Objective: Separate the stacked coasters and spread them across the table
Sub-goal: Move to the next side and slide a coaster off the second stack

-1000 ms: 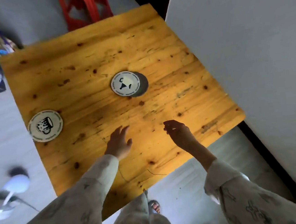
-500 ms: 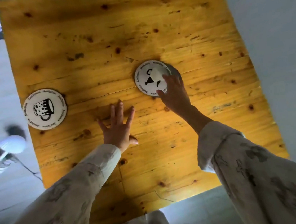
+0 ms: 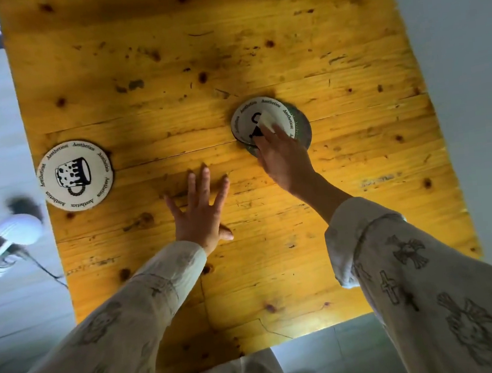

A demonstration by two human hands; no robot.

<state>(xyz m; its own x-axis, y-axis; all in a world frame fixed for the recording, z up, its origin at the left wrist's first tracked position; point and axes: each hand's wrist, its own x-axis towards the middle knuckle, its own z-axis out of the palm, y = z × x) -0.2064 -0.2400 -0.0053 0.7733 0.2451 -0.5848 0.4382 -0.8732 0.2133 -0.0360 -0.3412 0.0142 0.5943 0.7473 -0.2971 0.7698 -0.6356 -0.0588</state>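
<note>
Sliding further onto the top coaster (image 3: 258,119), my right hand (image 3: 284,160) pressed flat fingers on the stack; left hand (image 3: 200,211) lay spread on the bench (image 3: 358,175). One coaster (image 3: 76,175) lay separated.

The drawing on the top coaster (image 3: 258,119) is partly covered by the fingers (image 3: 275,131) of the right hand (image 3: 285,160), and of the darker coaster beneath (image 3: 301,128) only a crescent is shown, so the count of stacked pieces cannot be told. The bench (image 3: 226,53) is cut off at the top edge. A white object (image 3: 9,239) on the floor at the left is blurred beyond recognition.
</note>
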